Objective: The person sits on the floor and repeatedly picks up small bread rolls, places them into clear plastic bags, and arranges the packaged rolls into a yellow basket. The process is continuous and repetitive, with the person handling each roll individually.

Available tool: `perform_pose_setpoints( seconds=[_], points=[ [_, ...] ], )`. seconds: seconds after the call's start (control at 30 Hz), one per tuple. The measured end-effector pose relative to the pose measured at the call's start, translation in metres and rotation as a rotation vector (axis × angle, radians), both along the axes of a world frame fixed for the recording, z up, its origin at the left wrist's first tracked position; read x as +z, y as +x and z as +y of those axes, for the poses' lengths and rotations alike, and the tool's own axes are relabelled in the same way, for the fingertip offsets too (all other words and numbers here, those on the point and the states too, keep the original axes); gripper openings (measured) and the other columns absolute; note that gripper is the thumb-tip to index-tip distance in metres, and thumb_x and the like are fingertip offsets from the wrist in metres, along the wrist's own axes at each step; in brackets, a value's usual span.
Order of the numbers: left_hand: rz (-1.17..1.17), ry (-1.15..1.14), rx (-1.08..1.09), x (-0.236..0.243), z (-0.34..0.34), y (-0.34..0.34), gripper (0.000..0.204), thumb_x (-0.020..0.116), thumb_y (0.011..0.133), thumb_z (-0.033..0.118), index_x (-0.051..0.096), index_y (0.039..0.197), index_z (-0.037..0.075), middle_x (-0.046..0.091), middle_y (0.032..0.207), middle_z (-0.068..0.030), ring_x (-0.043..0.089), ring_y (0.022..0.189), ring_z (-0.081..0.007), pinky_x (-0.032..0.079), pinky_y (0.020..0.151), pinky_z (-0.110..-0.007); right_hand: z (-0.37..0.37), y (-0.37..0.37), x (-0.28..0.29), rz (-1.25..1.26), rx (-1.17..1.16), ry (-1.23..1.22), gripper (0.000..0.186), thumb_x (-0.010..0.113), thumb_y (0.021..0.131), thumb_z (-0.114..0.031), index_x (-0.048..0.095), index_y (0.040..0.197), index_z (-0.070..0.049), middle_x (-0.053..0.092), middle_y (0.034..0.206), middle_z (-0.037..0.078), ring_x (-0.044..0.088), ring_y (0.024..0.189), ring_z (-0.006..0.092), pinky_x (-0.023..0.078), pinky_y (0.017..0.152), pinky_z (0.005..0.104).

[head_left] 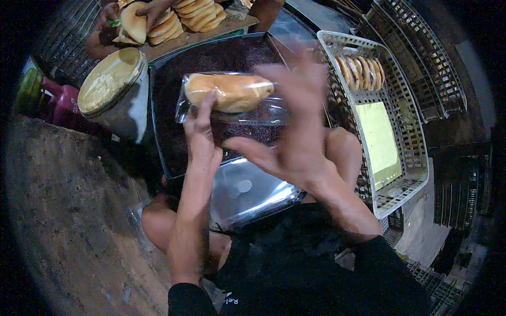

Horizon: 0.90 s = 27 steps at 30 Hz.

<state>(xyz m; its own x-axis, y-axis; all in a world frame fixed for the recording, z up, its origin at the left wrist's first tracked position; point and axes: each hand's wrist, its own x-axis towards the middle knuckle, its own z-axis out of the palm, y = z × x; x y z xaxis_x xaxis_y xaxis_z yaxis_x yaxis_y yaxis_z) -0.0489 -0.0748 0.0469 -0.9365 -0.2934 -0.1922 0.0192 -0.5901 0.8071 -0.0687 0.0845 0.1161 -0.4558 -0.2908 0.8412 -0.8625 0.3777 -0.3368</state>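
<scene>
My left hand (pixel 201 129) grips a bread roll (pixel 226 90) in a clear plastic bag from below, its thumb on the near side. The roll is golden on top and lies sideways; the bag's loose end points right. My right hand (pixel 298 118), blurred by motion, is beside that end with thumb and fingers spread, and nothing shows in it. Under both hands is a dark tray (pixel 171 71) covered with dark brown grains. A stack of clear plastic bags (pixel 258 192) lies between the tray and my body.
A white tub (pixel 138 100) of pale yellow cream stands left of the tray. At the right, a white plastic crate (pixel 416 158) holds bagged round breads (pixel 361 72) and a yellow sheet (pixel 377 137). Across from me, a co-worker's hands (pixel 155 11) handle buns (pixel 197 13) on a board.
</scene>
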Motion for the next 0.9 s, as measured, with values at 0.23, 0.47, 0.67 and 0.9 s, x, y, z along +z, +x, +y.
perform_pose_setpoints(
  seconds=[0.23, 0.47, 0.67, 0.9],
  points=[
    [-0.192, -0.786, 0.07, -0.001, -0.022, 0.013, 0.042, 0.052, 0.101, 0.037, 0.064, 0.108, -0.003, 0.064, 0.065, -0.0054, 0.059, 0.058, -0.0117, 0.048, 0.06, -0.026, 0.069, -0.062, -0.062, -0.772, -0.027, 0.044, 0.087, 0.079, 0.073, -0.018, 0.03, 0.144, -0.006, 0.059, 0.121, 0.02, 0.06, 0.111, 0.0372, 0.049, 0.094, 0.0417],
    [-0.403, -1.377, -1.18, -0.064, 0.033, 0.033, 0.073, 0.058, 0.084, 0.069, 0.072, 0.077, -0.002, 0.068, 0.068, -0.0154, 0.069, 0.067, -0.0282, 0.053, 0.065, -0.039, 0.277, -0.102, -0.013, -0.653, -0.782, 0.636, 0.075, 0.074, 0.076, -0.019, 0.034, 0.139, -0.007, 0.064, 0.112, 0.024, 0.064, 0.103, 0.0401, 0.051, 0.088, 0.0435],
    [-0.37, -1.736, -1.347, -0.082, 0.053, 0.03, 0.073, 0.066, 0.075, 0.07, 0.071, 0.075, -0.003, 0.07, 0.079, -0.0233, 0.069, 0.08, -0.0381, 0.053, 0.073, -0.047, 0.332, -0.135, -0.098, -1.098, -0.42, 0.628, 0.101, 0.063, 0.091, -0.052, 0.006, 0.153, 0.002, 0.02, 0.155, 0.031, 0.03, 0.143, 0.0379, 0.026, 0.116, 0.0384],
    [-0.082, -1.217, -1.14, -0.043, 0.029, 0.024, 0.045, 0.069, 0.089, 0.042, 0.067, 0.075, -0.001, 0.067, 0.07, -0.0189, 0.067, 0.063, -0.0324, 0.051, 0.059, -0.039, 0.163, -0.088, -0.039, -0.624, -0.192, 0.588, 0.057, 0.069, 0.087, -0.038, 0.054, 0.125, 0.002, 0.065, 0.109, 0.025, 0.064, 0.104, 0.0398, 0.05, 0.089, 0.0457]
  ],
)
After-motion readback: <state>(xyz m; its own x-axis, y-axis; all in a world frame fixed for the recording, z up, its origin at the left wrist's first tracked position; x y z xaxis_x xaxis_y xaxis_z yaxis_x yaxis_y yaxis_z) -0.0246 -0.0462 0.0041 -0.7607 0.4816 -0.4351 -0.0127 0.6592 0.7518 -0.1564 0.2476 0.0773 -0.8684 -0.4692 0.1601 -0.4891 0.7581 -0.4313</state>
